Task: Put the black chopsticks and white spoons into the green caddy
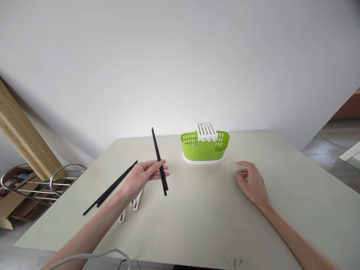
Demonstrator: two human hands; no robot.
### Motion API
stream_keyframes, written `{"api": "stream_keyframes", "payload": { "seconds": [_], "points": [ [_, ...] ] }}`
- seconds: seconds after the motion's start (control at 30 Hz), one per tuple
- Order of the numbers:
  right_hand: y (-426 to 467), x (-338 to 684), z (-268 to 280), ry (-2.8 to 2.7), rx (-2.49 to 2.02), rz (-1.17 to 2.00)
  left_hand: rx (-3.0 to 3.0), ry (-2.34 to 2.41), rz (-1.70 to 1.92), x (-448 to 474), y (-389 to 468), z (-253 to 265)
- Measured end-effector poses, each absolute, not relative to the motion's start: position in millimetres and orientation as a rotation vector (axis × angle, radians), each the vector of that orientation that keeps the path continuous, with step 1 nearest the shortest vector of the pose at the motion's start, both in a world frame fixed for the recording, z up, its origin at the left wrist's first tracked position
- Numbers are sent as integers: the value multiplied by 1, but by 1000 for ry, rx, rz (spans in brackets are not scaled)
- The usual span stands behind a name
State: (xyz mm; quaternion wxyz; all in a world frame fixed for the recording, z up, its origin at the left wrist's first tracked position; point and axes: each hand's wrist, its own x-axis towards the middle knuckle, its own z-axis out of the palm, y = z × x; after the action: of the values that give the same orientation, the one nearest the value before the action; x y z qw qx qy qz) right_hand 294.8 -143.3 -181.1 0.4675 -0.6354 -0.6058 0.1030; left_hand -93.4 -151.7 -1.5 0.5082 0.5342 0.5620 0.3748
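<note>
A pair of black chopsticks [157, 150] is pinched between the thumb and fingers of my left hand [147, 171], raised over the table and tilted. More black chopsticks [112, 186] lie on the table to the left of that hand. Beneath my left wrist are several white handles [137, 200] with dark patterned ends; their other ends are hidden by the hand. My right hand [252, 185] rests at the right with fingers loosely bent and apart, holding nothing. Beyond the hands, between them, stands a green slotted basket [202, 152] with a white base and a white slotted rack on top.
The pale table [197, 225] reaches back to a white wall [180, 67]. At the left are a metal rack [42, 189], a cardboard box [14, 206] and a long tan board [28, 131]. A white cable [92, 255] crosses near the table's front edge.
</note>
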Motion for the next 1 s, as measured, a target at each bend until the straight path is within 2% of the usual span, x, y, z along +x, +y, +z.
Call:
{"api": "stream_keyframes", "payload": {
  "seconds": [0.17,0.4,1.0],
  "points": [
    [-137,273,-157,-1693,-1451,94,1182,1270,888,-82,-154,-19],
    [-116,250,-145,-1927,-1562,3,1134,1235,861,-74,-159,-25],
    [-132,271,-147,-1930,-1524,65,993,1167,872,-75,-160,-43]
  ]
}}
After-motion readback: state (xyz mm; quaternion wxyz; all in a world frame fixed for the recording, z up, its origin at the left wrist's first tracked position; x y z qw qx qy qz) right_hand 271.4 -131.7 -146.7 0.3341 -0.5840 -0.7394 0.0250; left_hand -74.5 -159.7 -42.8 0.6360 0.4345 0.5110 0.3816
